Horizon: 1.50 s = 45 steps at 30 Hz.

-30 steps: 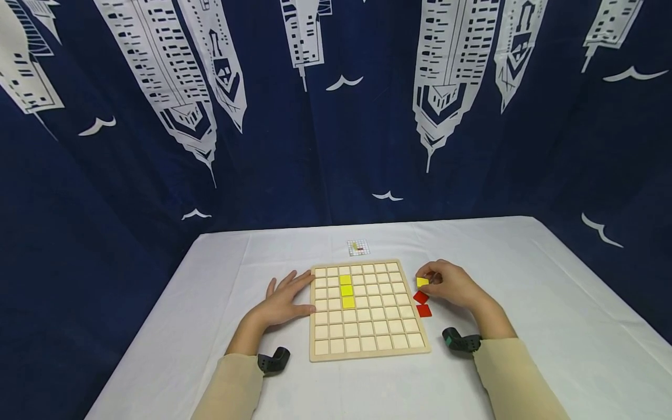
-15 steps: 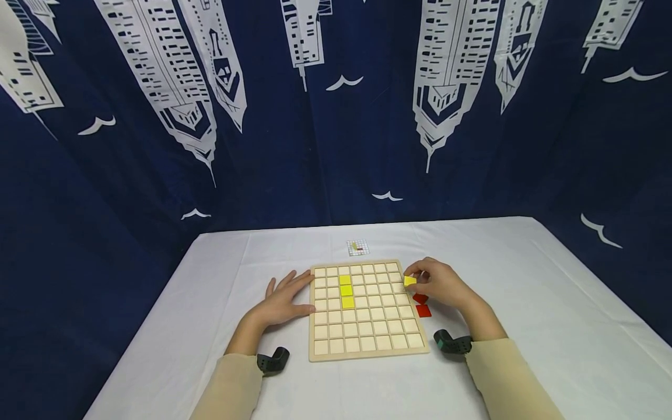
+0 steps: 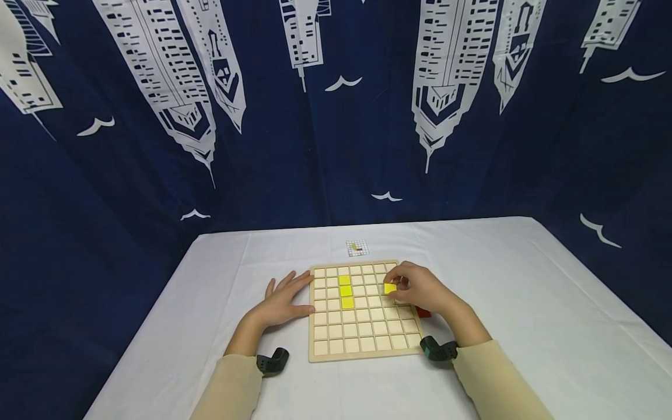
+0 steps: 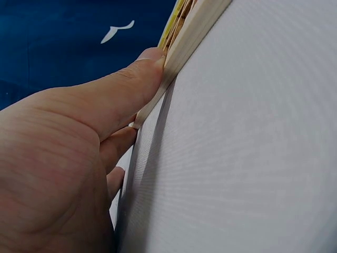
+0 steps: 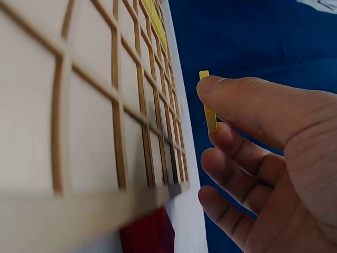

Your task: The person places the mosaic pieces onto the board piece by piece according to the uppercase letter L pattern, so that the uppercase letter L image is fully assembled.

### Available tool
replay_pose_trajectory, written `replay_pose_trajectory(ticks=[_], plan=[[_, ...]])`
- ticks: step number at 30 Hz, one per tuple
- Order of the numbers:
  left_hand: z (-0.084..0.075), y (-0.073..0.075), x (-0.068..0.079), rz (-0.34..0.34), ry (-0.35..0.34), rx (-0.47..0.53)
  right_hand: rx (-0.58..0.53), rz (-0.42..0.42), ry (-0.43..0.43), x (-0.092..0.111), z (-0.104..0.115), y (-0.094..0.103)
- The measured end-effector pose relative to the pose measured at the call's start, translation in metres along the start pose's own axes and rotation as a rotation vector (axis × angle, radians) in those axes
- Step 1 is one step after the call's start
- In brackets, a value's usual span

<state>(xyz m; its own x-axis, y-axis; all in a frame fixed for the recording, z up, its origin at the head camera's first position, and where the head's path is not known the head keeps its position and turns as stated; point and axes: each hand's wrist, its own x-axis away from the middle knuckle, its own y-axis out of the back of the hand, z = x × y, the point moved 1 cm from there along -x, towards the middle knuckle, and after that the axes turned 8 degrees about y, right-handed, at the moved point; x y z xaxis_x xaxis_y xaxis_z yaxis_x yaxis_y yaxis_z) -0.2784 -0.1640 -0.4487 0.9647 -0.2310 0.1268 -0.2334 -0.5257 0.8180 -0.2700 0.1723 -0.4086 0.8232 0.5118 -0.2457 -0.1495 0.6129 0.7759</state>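
A wooden grid board [image 3: 362, 329] lies flat on the table. Three yellow square tiles [image 3: 345, 290] sit one below another in its third column from the left. With thumb and fingers, my right hand [image 3: 422, 287] pinches another yellow tile [image 5: 208, 100], held above the right part of the board. My left hand [image 3: 279, 301] lies along the board's left side, fingers spread. Its thumb [image 4: 131, 81] touches the wooden edge in the left wrist view. A red tile [image 3: 423, 312] by the board's right edge is partly hidden under my right arm.
A small printed grid card [image 3: 357, 248] lies behind the board. White cloth [image 3: 525, 280] covers the table. Behind it hangs a dark blue curtain [image 3: 294, 163] with white buildings and birds. Each wrist wears a black device [image 3: 273, 361].
My right hand has carried the yellow tile leftward from beside the red tiles to over the board. One red tile is now hidden from the head view. My left hand stays put.
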Motion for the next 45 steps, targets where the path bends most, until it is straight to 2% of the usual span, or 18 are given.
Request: replay_pose_trajectory(ticks=[10, 18, 27, 35, 45], plan=[[-0.001, 0.002, 0.001, 0.003, -0.002, 0.001, -0.052, 0.049, 0.063, -0.006, 0.019, -0.018], [0.000, 0.002, 0.001, 0.002, -0.005, -0.005, -0.083, 0.072, 0.145, -0.010, 0.033, -0.037], [-0.001, 0.002, 0.002, 0.002, -0.005, -0.007, -0.075, 0.090, 0.189, -0.013, 0.045, -0.057], [-0.001, 0.003, 0.001, 0.005, -0.012, -0.017, -0.003, 0.076, 0.161, -0.013, 0.050, -0.065], [0.001, 0.002, 0.000, 0.010, -0.019, -0.009, 0.006, 0.063, 0.148, -0.013, 0.049, -0.068]])
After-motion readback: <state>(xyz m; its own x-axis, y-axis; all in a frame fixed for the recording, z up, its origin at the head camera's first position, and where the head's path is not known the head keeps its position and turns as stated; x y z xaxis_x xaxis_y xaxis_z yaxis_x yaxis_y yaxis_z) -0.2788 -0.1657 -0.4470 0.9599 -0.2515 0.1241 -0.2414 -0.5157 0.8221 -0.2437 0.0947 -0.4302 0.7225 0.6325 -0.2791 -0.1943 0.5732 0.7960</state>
